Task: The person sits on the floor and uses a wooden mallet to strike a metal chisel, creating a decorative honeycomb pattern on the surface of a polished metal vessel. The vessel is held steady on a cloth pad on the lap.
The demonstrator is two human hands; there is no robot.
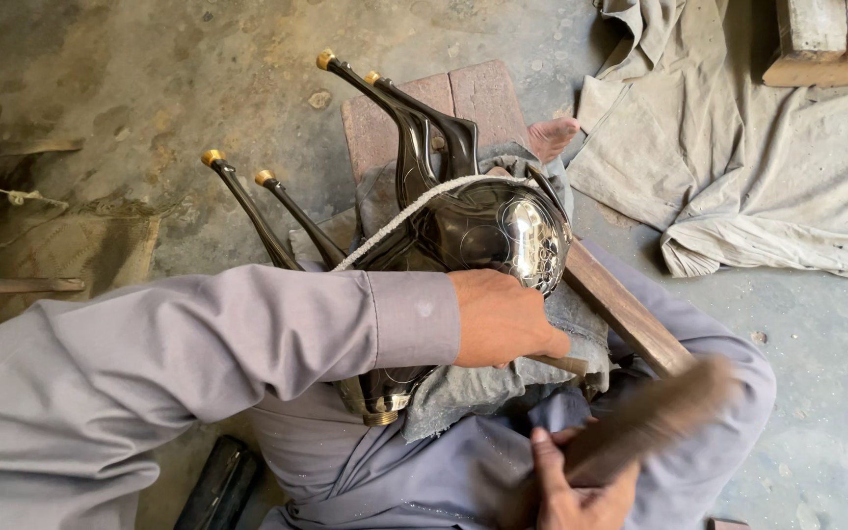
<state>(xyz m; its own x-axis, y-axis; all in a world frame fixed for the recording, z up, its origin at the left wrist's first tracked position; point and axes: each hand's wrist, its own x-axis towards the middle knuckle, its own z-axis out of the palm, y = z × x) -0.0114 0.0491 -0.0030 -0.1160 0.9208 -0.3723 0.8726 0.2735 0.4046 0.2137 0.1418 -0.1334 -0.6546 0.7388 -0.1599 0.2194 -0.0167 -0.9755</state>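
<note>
Much of the scene was obscured. The right hand point(571, 491) sat at the bottom edge, partly cut off, its fingers wrapped around a wooden mallet point(640, 422) whose head dissolved into motion blur, so its true shape could not be made out. The left hand point(503, 319) lay knuckles-up, closed over a thin wooden tool point(561, 365); only the pale tip of that tool showed past the fingers, and where it met the metal was hidden by the hand. The left sleeve point(247, 334) crossed the lap and covered the lower part of the dark metal piece point(488, 231).

That piece rested on the person's lap, cushioned by a grey cloth point(503, 383). It was glossy, near black, with a rounded, mirror-bright belly carrying fine chased circles and dotted patterns. Four slender curved legs point(257, 211) rose from it, each capped with a small brass-coloured knob. A rough white cord point(395, 221) ran across its body. A plain wooden bar point(625, 314) slanted beneath it.

A bare foot point(554, 137) peeked out by a reddish brick block point(463, 103). Crumpled beige fabric point(768, 157) lay on the dusty concrete floor point(179, 79).
</note>
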